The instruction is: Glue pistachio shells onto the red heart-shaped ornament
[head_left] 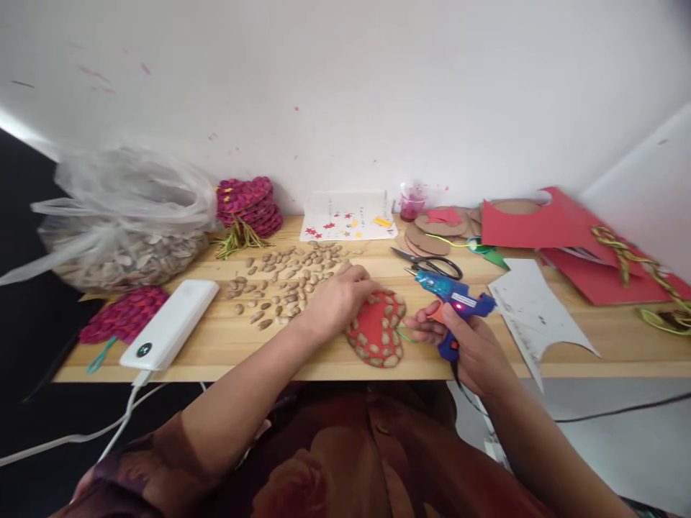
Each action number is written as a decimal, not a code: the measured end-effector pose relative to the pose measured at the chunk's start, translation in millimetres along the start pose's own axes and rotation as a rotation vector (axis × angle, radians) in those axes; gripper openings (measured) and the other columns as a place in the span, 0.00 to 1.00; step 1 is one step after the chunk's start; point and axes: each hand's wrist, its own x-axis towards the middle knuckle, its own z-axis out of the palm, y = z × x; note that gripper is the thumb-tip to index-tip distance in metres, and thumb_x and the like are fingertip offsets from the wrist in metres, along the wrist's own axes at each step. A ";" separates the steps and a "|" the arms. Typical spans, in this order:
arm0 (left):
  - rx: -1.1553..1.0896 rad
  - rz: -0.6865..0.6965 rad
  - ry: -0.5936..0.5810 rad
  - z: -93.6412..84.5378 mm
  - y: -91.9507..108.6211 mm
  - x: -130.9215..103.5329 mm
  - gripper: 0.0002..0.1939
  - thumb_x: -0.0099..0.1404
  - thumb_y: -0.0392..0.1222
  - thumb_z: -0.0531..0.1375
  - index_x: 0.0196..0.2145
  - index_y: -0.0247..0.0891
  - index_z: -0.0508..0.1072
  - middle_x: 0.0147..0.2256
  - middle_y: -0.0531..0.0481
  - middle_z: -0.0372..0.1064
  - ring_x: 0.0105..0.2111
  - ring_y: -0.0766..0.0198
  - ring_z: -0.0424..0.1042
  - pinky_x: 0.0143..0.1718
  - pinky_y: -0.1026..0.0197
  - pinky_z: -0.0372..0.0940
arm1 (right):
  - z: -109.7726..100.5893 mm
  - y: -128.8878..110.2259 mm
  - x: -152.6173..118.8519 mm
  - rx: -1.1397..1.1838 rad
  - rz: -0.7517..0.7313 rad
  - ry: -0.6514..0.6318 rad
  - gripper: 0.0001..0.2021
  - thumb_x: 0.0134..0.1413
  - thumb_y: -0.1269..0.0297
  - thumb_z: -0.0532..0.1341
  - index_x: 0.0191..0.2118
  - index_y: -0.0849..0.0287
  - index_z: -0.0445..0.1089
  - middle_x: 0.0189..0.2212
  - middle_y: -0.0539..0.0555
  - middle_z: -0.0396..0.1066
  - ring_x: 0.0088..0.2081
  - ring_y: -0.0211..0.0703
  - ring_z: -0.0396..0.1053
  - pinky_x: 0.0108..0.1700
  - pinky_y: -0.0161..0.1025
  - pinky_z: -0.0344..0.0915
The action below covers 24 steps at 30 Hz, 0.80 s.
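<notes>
A red heart-shaped piece lies flat near the table's front edge, with tan nutshell halves stuck around its rim and some farther in. My left hand rests over its upper left edge, fingers bent and pinched together; whatever the fingertips hold or press is hidden. In my right hand is a blue glue gun, its red light lit and its nozzle pointing up and left, away from the heart. A green loop sticks out from the heart's right side. Many loose nutshells are scattered left of the heart.
A plastic bag of shells, a white power bank and purple shell-covered pieces stand left. Behind are a sheet with stars, a pink cup and scissors. Red card and white paper lie right.
</notes>
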 end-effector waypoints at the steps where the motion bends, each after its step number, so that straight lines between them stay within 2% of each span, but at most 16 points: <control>1: -0.027 -0.011 0.050 -2.1 -0.8 -2.3 0.15 0.73 0.34 0.55 0.51 0.41 0.78 0.41 0.47 0.72 0.43 0.58 0.70 0.45 0.58 0.67 | -0.4 -0.3 -0.4 0.004 -0.004 -0.006 0.16 0.52 0.48 0.70 0.33 0.57 0.76 0.32 0.52 0.78 0.37 0.48 0.81 0.37 0.37 0.78; 5: -0.071 -0.077 0.162 -12.2 3.1 -20.3 0.13 0.73 0.35 0.54 0.50 0.37 0.76 0.41 0.44 0.74 0.43 0.58 0.72 0.47 0.54 0.69 | -0.8 -1.1 -1.5 0.010 -0.009 -0.010 0.16 0.52 0.48 0.70 0.34 0.57 0.75 0.32 0.52 0.77 0.37 0.48 0.81 0.38 0.39 0.78; 8: -0.069 -0.122 0.178 -14.1 15.0 -39.5 0.16 0.71 0.41 0.60 0.54 0.37 0.73 0.45 0.42 0.74 0.47 0.54 0.72 0.51 0.51 0.68 | 0.4 -1.9 -2.1 0.013 -0.008 -0.014 0.17 0.52 0.47 0.71 0.34 0.57 0.75 0.32 0.52 0.77 0.37 0.49 0.81 0.38 0.40 0.78; 13: -0.061 -0.227 0.071 -6.4 38.1 -59.0 0.46 0.57 0.59 0.70 0.66 0.39 0.59 0.59 0.35 0.66 0.59 0.45 0.65 0.60 0.41 0.62 | 1.3 -3.9 -3.1 0.005 -0.007 -0.012 0.16 0.54 0.49 0.70 0.34 0.57 0.75 0.32 0.52 0.78 0.38 0.49 0.81 0.40 0.41 0.78; 15: -0.066 -0.247 0.016 -3.7 43.0 -59.7 0.53 0.53 0.64 0.70 0.68 0.39 0.55 0.61 0.33 0.64 0.59 0.43 0.65 0.60 0.39 0.60 | 1.1 -4.4 -3.5 0.002 -0.007 -0.014 0.16 0.54 0.49 0.70 0.34 0.57 0.75 0.32 0.53 0.78 0.38 0.49 0.81 0.40 0.41 0.78; 18: -0.109 -0.235 -0.047 -2.7 44.2 -57.3 0.55 0.54 0.64 0.70 0.69 0.41 0.52 0.62 0.33 0.63 0.60 0.42 0.64 0.60 0.38 0.59 | 0.5 -4.8 -3.8 -0.010 0.002 0.013 0.15 0.52 0.49 0.71 0.34 0.57 0.76 0.32 0.53 0.78 0.38 0.49 0.81 0.39 0.40 0.79; 20: -0.160 -0.197 -0.064 -3.2 42.1 -55.8 0.54 0.55 0.61 0.71 0.70 0.41 0.51 0.64 0.34 0.61 0.62 0.45 0.63 0.61 0.41 0.59 | 0.1 -5.0 -3.2 -0.024 0.013 0.046 0.16 0.49 0.49 0.72 0.32 0.57 0.76 0.31 0.53 0.78 0.38 0.50 0.81 0.38 0.39 0.79; 24: -0.219 -0.130 -0.086 -3.6 37.2 -54.8 0.54 0.58 0.58 0.70 0.71 0.42 0.47 0.66 0.35 0.59 0.64 0.48 0.60 0.63 0.43 0.57 | 0.2 -6.1 -0.3 -0.038 0.045 0.068 0.14 0.50 0.49 0.72 0.32 0.55 0.78 0.32 0.54 0.79 0.39 0.52 0.82 0.38 0.36 0.79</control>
